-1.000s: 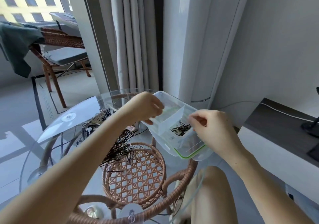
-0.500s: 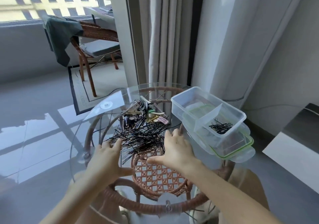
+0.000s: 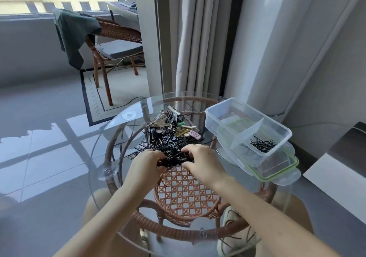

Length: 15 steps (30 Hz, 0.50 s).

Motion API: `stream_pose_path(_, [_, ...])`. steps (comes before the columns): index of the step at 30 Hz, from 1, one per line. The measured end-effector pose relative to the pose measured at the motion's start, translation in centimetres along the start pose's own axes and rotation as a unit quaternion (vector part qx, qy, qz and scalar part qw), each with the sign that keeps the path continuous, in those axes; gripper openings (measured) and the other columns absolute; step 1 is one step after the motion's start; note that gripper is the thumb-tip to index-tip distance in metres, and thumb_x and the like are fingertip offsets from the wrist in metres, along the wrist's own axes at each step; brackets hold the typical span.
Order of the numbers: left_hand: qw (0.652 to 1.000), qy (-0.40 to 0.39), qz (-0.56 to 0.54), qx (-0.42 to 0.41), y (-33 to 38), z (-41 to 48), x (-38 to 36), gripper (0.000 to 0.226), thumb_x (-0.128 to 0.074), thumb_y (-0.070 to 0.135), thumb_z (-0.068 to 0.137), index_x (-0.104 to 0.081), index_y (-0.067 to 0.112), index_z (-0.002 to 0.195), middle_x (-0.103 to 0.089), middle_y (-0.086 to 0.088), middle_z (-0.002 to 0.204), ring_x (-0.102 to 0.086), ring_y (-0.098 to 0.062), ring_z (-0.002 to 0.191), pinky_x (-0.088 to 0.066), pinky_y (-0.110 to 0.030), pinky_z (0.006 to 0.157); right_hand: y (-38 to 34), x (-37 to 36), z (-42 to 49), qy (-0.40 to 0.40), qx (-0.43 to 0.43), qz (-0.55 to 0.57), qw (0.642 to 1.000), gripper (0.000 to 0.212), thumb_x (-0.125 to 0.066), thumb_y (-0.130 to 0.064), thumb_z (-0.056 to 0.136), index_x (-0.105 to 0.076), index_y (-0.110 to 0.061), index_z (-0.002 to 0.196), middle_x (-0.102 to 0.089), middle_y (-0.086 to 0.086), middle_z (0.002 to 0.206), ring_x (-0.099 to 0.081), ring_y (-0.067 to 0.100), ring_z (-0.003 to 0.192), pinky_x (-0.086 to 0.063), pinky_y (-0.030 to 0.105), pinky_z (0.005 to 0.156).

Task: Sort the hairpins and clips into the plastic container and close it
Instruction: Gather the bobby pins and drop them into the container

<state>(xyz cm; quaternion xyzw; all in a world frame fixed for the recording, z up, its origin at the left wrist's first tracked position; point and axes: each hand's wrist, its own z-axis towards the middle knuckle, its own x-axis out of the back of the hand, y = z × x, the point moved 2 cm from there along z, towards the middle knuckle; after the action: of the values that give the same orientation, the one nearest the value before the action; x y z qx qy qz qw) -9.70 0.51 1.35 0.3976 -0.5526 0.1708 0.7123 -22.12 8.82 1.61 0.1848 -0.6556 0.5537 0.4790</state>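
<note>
Both hands on the black hairpins (image 3: 158, 151) at the near side of the pile, middle of the glass table (image 3: 103, 157). Left hand (image 3: 147, 162) and right hand (image 3: 200, 160) curl in from either side, fingers closed around a bunch, likely to lift many at once. Clips (image 3: 170, 128) sit untouched just behind. Plastic container (image 3: 245, 130) is open at right, resting on its green-rimmed lid (image 3: 277, 169); a few pins already in the near compartment, far one looks empty. Most sorting not done.
</note>
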Motion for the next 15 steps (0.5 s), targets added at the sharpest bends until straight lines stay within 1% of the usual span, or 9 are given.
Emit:
stream_pose_path(2, [1.0,0.009,0.001,-0.006,0.0,-0.1,0.1,0.033,-0.065,0.021,0.082,-0.064,0.017,0.115,-0.067,-0.001,0.111,-0.061,-0.018,0.1,-0.048,-0.029,0.092,0.2,0.6,-0.1,0.019,-0.005,0.018,1.0,0.039,-0.067,-0.015,0.082,-0.061,-0.016,0.121,-0.067,0.008,0.115,-0.063,0.02,0.097,-0.049,0.032,0.09])
stream_pose_path(3, [1.0,0.011,0.003,-0.009,-0.1,-0.1,0.2,0.03,-0.065,0.021,0.083,-0.066,0.017,0.112,-0.068,-0.001,0.107,-0.061,-0.018,0.097,-0.049,-0.029,0.09,0.3,1.0,-0.1,0.029,-0.007,0.026,0.999,0.038,-0.067,-0.015,0.082,-0.062,-0.016,0.119,-0.068,0.008,0.113,-0.063,0.021,0.101,-0.048,0.031,0.092])
stream_pose_path(6, [0.999,0.027,-0.014,-0.009,-0.1,-0.3,0.7,0.02,-0.065,0.018,0.083,-0.072,0.016,0.101,-0.073,-0.002,0.095,-0.064,-0.018,0.085,-0.052,-0.029,0.081,0.4,2.3,-0.2,0.042,-0.01,0.035,0.998,0.037,-0.069,-0.016,0.081,-0.064,-0.015,0.118,-0.069,0.008,0.113,-0.062,0.019,0.102,-0.047,0.028,0.093])
stream_pose_path(8, [0.999,0.036,-0.028,0.001,0.0,-0.4,1.0,0.021,-0.065,0.016,0.082,-0.072,0.014,0.102,-0.074,-0.003,0.096,-0.066,-0.019,0.085,-0.052,-0.027,0.082,0.5,3.4,-0.4,0.047,-0.011,0.044,0.998,0.037,-0.07,-0.015,0.08,-0.065,-0.013,0.116,-0.069,0.007,0.113,-0.062,0.017,0.101,-0.045,0.023,0.091])
stream_pose_path(10, [0.999,0.031,-0.027,0.007,0.1,-0.5,1.4,0.02,-0.065,0.015,0.082,-0.072,0.013,0.101,-0.074,-0.004,0.093,-0.066,-0.019,0.08,-0.051,-0.024,0.075,0.6,4.5,-0.5,0.054,-0.013,0.062,0.997,0.034,-0.072,-0.014,0.077,-0.068,-0.011,0.111,-0.071,0.006,0.108,-0.063,0.014,0.094,-0.045,0.019,0.086])
stream_pose_path(11, [0.999,0.026,-0.025,0.01,0.2,-0.5,1.6,0.018,-0.065,0.014,0.082,-0.073,0.012,0.097,-0.074,-0.004,0.089,-0.065,-0.019,0.075,-0.048,-0.023,0.069,0.8,5.0,-0.5,0.056,-0.015,0.072,0.996,0.033,-0.073,-0.014,0.076,-0.07,-0.011,0.108,-0.072,0.004,0.102,-0.063,0.01,0.085,-0.046,0.017,0.08])
stream_pose_path(13, [0.999,0.024,-0.022,0.014,0.3,-0.6,2.0,0.013,-0.065,0.012,0.082,-0.075,0.01,0.089,-0.074,-0.006,0.08,-0.065,-0.02,0.069,-0.044,-0.022,0.063,1.2,5.7,-0.4,0.054,-0.023,0.097,0.994,0.028,-0.075,-0.013,0.074,-0.072,-0.011,0.101,-0.07,0.0,0.086,-0.06,-0.002,0.061,-0.046,0.009,0.062])
stream_pose_path(14, [0.999,0.026,-0.022,0.014,0.4,-0.7,2.3,0.012,-0.065,0.012,0.081,-0.075,0.009,0.087,-0.073,-0.006,0.078,-0.065,-0.02,0.068,-0.046,-0.023,0.062,1.4,6.0,-0.4,0.051,-0.029,0.115,0.992,0.024,-0.075,-0.011,0.073,-0.073,-0.011,0.097,-0.069,-0.002,0.079,-0.057,-0.004,0.051,-0.045,0.007,0.054])
stream_pose_path(15, [0.999,0.028,-0.02,0.013,0.6,-0.7,2.6,0.012,-0.065,0.012,0.081,-0.075,0.009,0.085,-0.073,-0.006,0.077,-0.065,-0.02,0.069,-0.049,-0.025,0.063,1.6,6.4,-0.5,0.048,-0.033,0.137,0.989,0.019,-0.075,-0.01,0.073,-0.073,-0.011,0.093,-0.069,-0.002,0.075,-0.056,-0.001,0.046,-0.044,0.009,0.05])
